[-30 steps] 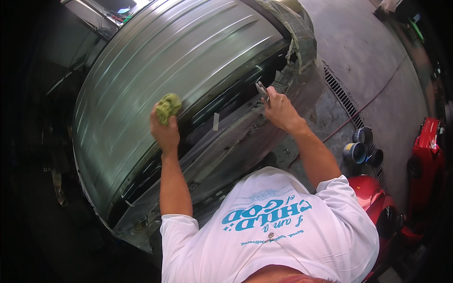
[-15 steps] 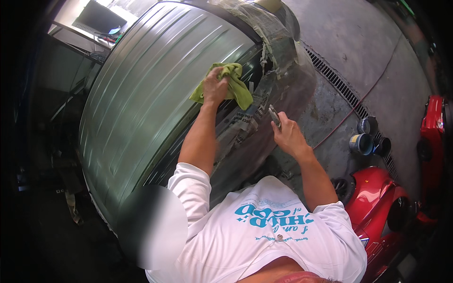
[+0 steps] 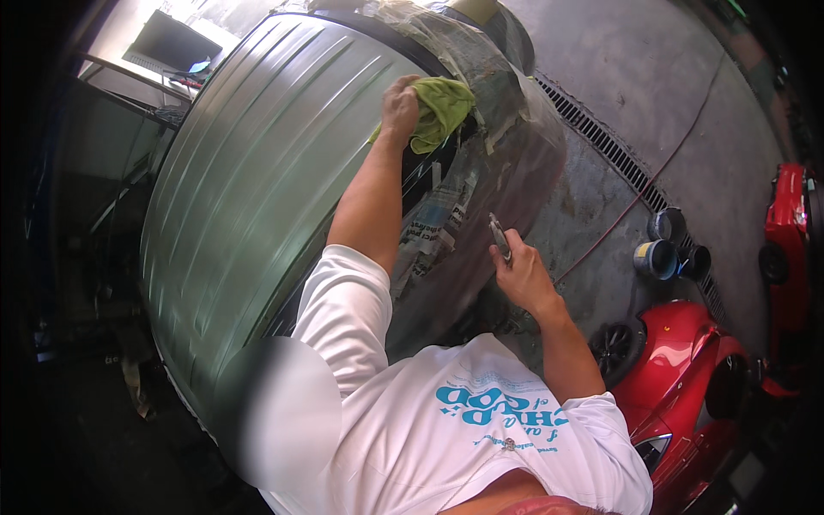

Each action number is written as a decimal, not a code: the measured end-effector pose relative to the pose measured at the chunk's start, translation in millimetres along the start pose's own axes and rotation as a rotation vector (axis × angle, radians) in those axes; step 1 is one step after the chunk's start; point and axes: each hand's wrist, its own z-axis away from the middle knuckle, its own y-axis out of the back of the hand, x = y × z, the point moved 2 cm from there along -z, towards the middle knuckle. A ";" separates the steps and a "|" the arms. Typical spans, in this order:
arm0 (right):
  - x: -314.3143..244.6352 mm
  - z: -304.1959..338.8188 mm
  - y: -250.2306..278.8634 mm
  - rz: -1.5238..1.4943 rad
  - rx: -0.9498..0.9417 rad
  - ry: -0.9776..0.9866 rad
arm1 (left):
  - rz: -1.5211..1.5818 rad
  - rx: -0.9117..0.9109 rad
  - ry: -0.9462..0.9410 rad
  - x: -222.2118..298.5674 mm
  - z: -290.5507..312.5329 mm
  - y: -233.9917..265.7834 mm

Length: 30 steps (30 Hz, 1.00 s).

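My left hand (image 3: 400, 110) is closed on a green cloth (image 3: 442, 110) and presses it on the far side edge of a ribbed, grey-green vehicle roof (image 3: 257, 172). The cloth hangs over the dark strip beside the masking. Off to the right of the roof, my right hand (image 3: 524, 273) is held in the air, its fingers wrapped round a small metallic tool that looks like an air blow gun (image 3: 499, 236). Its nozzle points up and away. Newspaper and clear plastic masking (image 3: 438, 219) cover the vehicle's side between my hands.
A red hose (image 3: 622, 215) runs over the concrete floor and crosses a drain grate (image 3: 601, 142). Several open cans (image 3: 657, 259) stand by the grate. Red toy-like cars (image 3: 682, 356) are at the right. At the far left a bench holds a laptop (image 3: 172, 43).
My left hand has slid the cloth farther along the roof edge, away from me. The right hand stays nearly where it was, still gripping the tool.
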 end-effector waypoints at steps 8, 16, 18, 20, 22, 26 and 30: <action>-26.0 12.2 -4.1 -0.095 -0.045 0.161 | -0.909 -0.250 0.055 49.4 48.5 -38.2; -7.5 38.6 0.4 -0.094 -0.059 0.082 | 0.037 0.123 0.149 70.0 5.9 26.2; 7.4 43.4 6.2 -0.075 -0.054 0.055 | 0.118 0.191 0.128 93.9 23.0 69.2; 18.1 47.0 10.2 -0.067 -0.044 0.032 | -0.019 0.125 0.136 98.9 48.2 82.5; 23.5 47.0 13.4 -0.066 -0.020 0.016 | -0.181 -0.032 0.192 104.2 86.9 78.1; 14.7 44.8 17.6 -0.070 -0.053 -0.003 | -0.945 -0.121 0.013 68.2 146.5 -5.3; 16.7 45.6 17.3 -0.058 -0.050 -0.016 | -0.875 -0.136 0.026 68.0 88.1 -39.4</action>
